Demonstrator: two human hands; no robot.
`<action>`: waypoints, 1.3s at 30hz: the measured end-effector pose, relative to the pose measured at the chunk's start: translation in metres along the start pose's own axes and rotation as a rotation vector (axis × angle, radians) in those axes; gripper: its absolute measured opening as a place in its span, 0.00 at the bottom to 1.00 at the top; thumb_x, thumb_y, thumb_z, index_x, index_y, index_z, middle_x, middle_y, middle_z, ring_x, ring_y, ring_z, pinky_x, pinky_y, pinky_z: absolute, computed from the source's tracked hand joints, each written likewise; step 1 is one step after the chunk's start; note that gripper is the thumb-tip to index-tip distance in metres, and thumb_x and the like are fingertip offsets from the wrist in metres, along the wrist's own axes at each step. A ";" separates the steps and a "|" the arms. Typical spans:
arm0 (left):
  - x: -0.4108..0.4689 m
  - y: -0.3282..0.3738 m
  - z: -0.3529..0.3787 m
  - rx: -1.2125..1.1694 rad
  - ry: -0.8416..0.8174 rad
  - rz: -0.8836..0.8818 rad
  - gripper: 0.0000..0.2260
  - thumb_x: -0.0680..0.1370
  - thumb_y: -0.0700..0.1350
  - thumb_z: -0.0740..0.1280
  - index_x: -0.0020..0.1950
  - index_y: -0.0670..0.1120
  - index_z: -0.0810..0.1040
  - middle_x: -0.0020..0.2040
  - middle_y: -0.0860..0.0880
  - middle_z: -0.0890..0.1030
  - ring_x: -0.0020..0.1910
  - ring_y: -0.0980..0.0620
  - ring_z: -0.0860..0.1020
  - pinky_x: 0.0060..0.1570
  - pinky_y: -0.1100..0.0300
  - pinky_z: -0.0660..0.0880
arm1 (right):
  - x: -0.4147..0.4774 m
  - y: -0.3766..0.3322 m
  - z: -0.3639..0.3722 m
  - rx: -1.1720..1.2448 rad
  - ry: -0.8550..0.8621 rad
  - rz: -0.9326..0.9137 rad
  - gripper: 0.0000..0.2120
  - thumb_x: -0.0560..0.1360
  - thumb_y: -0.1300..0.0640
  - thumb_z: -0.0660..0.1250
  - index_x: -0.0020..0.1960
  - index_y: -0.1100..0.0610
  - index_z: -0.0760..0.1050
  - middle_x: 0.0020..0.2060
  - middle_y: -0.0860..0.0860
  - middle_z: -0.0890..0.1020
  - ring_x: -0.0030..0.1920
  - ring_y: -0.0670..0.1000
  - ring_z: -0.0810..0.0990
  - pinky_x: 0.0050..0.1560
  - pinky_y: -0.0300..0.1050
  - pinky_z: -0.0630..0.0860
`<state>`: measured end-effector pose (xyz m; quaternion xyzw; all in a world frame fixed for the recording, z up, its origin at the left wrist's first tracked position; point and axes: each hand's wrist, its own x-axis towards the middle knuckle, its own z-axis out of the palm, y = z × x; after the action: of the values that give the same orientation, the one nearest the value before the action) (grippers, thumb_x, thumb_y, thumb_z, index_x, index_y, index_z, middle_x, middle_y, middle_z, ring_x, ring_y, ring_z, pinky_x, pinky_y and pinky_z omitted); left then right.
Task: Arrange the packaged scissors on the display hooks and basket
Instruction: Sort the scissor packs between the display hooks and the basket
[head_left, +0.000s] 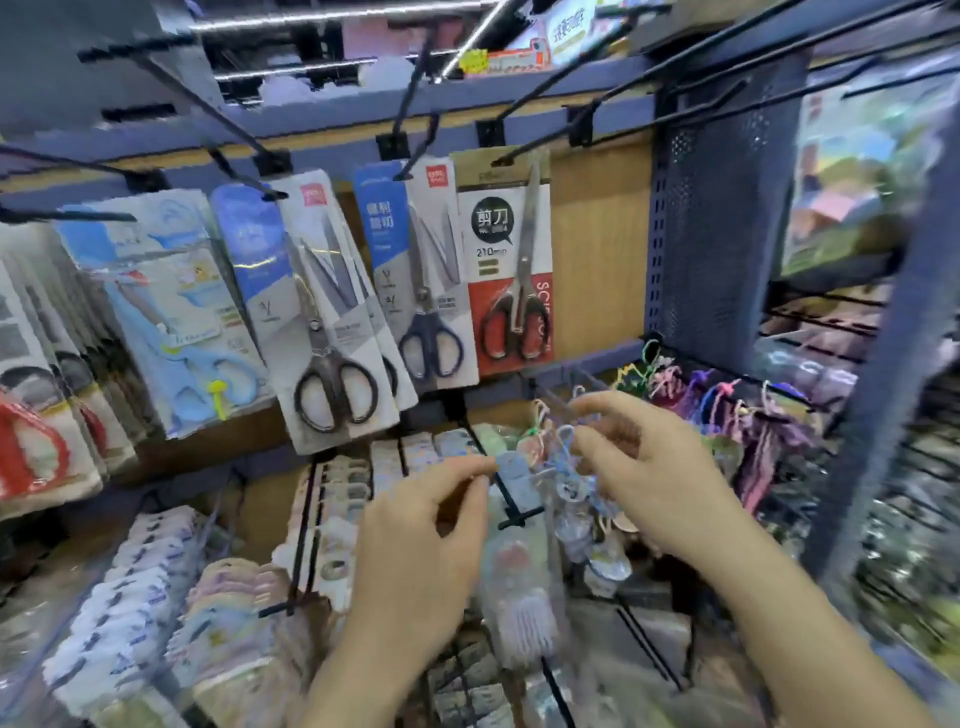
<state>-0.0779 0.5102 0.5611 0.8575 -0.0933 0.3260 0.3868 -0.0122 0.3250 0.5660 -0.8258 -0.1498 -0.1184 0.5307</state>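
Hanging side by side from the black hooks (244, 172) of the upper row are the packaged scissors (332, 322). Below them, the left hand (421, 540) pinches the blue top of a small clear package (519, 587). The right hand (649, 467) has curled fingers at some blurred trinkets (571, 499); whether it holds any, I cannot tell.

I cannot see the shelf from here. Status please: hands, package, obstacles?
Left hand pinches small package by its blue header. Right hand curled among looped trinkets, grip unclear. Package at hook tip; threaded or not, cannot tell.
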 end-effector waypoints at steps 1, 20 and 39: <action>-0.008 0.001 0.007 -0.024 -0.037 0.046 0.09 0.77 0.42 0.70 0.48 0.56 0.84 0.40 0.70 0.80 0.41 0.69 0.78 0.40 0.77 0.69 | -0.016 0.009 -0.007 -0.012 0.018 0.002 0.10 0.78 0.57 0.67 0.50 0.41 0.78 0.36 0.45 0.82 0.34 0.49 0.81 0.38 0.51 0.78; -0.235 0.020 0.324 -0.040 -1.144 0.162 0.11 0.74 0.36 0.66 0.48 0.49 0.85 0.46 0.53 0.83 0.46 0.53 0.80 0.46 0.71 0.67 | -0.383 0.257 -0.208 -0.570 0.040 1.023 0.09 0.79 0.56 0.63 0.56 0.50 0.79 0.47 0.48 0.86 0.48 0.51 0.83 0.48 0.48 0.77; -0.486 -0.157 0.696 0.349 -1.636 -0.073 0.18 0.77 0.43 0.67 0.67 0.45 0.76 0.63 0.45 0.80 0.62 0.45 0.77 0.61 0.56 0.72 | -0.501 0.702 -0.124 0.001 0.179 1.587 0.19 0.78 0.60 0.67 0.68 0.61 0.74 0.59 0.58 0.82 0.59 0.58 0.81 0.59 0.48 0.74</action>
<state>-0.0485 0.0683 -0.1797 0.8737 -0.2648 -0.4021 0.0693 -0.2198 -0.1241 -0.1514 -0.6730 0.5259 0.2290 0.4670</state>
